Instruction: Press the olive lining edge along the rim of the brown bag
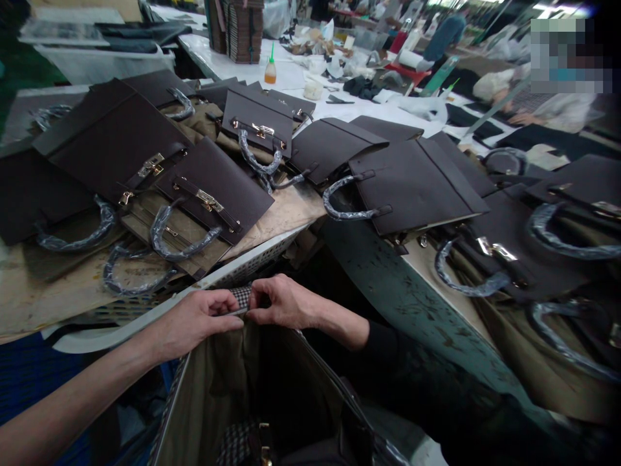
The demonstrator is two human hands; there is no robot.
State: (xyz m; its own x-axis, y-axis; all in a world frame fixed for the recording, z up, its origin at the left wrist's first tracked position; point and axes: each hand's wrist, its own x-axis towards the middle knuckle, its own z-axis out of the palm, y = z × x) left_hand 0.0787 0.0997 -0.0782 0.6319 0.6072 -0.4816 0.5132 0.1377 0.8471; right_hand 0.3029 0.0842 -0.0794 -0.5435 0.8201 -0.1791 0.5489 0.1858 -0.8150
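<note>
A handbag (pixel 208 395) with an olive-brown lining stands open below me, its mouth facing up. Black-and-white houndstooth fabric (pixel 240 296) shows on its outside at the far edge. My left hand (pixel 196 320) pinches that far rim between thumb and curled fingers. Just beside it, my right hand (pixel 284 304) grips the same rim, thumb and forefinger pressed together. Whether a smaller piece sits between the fingertips, I cannot tell. Gold-coloured hardware (pixel 264 443) shows at the near side of the bag.
Dark brown handbags (pixel 218 178) with plastic-wrapped handles lie on the boards ahead and to the right. A white plastic basket (pixel 145 323) is behind my hands. Farther back are a bottle (pixel 270 70) with a green nozzle, a stack of brown pieces (pixel 242 32) and a person (pixel 447 32).
</note>
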